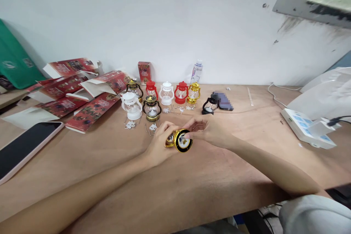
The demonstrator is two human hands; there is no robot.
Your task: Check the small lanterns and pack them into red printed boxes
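My left hand [161, 144] is wrapped round a small gold toy lantern [170, 139], tipped so its round underside faces me. That base [179, 147] has a gold rim, a black ring and a white middle with small parts I cannot make out. Against the white middle rests the thumb of my right hand [207, 129], its other fingers curled above the rim; whether a small piece is pinched there is hidden. Just beyond stand a bronze-black lantern [152, 109], a white lantern [132, 106] and several others in red, white and gold. Wire handles and small white pieces [153, 127] lie before them.
Opened red boxes [93, 111] are heaped at left, near a phone [27, 146]. A black lantern [210, 105] lies by a dark blurred-out object [226, 101]. At the back stand a red box [144, 72] and a bottle [196, 71]. A power strip [307, 128] sits at right.
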